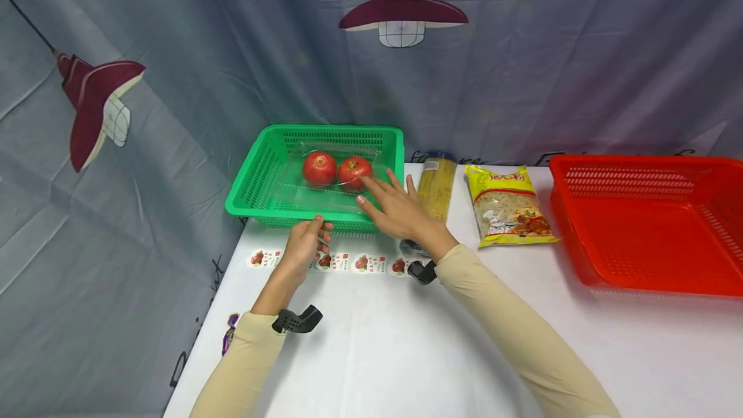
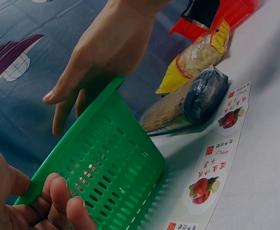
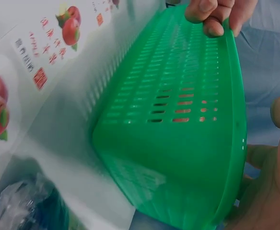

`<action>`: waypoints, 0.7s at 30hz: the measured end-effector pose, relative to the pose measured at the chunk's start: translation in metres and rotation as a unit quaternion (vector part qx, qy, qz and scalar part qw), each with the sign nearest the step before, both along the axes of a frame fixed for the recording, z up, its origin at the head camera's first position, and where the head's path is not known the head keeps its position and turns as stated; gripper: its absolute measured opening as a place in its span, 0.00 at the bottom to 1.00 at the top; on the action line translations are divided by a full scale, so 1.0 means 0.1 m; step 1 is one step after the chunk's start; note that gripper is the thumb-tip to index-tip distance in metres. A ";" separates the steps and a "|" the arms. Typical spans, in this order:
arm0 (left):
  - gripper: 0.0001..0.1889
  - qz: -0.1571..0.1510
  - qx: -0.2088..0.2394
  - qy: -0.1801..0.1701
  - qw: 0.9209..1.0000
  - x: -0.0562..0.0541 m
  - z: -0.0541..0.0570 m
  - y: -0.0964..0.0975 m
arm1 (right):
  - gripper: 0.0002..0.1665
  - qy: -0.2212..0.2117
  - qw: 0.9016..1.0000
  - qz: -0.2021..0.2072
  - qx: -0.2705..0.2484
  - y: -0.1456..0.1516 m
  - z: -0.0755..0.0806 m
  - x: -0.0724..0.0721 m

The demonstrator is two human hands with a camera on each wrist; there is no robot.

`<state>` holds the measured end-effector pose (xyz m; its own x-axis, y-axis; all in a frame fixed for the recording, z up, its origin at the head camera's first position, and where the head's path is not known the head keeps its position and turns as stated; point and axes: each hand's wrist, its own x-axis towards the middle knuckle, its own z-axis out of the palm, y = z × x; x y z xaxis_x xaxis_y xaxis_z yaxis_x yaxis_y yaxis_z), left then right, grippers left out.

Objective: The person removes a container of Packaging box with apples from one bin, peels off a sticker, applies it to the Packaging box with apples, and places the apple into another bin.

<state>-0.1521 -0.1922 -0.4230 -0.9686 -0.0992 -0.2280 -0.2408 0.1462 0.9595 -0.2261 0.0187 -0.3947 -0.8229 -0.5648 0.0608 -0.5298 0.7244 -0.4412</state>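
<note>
A green plastic basket (image 1: 235, 205) stands at the back left of the white table. Inside it is a clear plastic container (image 1: 290, 189) with two round red fruits, the left fruit (image 1: 319, 169) and the right fruit (image 1: 351, 171). My left hand (image 1: 303, 244) grips the basket's front rim, thumb over the top and fingers curled against the outer wall (image 2: 116, 158). With its fingers extended, my right hand (image 1: 400, 211) reaches over the front right corner. Its fingertips overlap the right fruit in the head view.
Along the basket's front lies a strip of fruit labels (image 1: 368, 264). To the right are a pack of yellow noodles (image 1: 436, 186), a yellow food bag (image 1: 511, 205) and a red basket (image 1: 586, 269). A purple wrapped sweet (image 1: 229, 335) lies near the left edge.
</note>
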 end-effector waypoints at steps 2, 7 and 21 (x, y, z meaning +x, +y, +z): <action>0.25 0.000 0.002 -0.001 1.000 0.00 0.00 0.00 | 0.39 -0.002 1.000 0.000 0.000 -0.04 0.01 -0.01; 0.25 -0.001 0.000 -0.003 1.000 -0.01 0.00 0.00 | 0.40 -0.014 1.000 -0.001 -0.003 -0.11 0.03 -0.04; 0.25 0.003 0.014 0.001 1.000 0.00 0.00 0.01 | 0.37 -0.028 0.999 -0.021 0.018 -0.29 0.12 -0.15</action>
<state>-0.1519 -0.1911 -0.4226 -0.9685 -0.0981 -0.2287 -0.2396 0.1188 0.9636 -0.2407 -0.0101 -0.3825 -0.8475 -0.5307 -0.0046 -0.4741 0.7610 -0.4428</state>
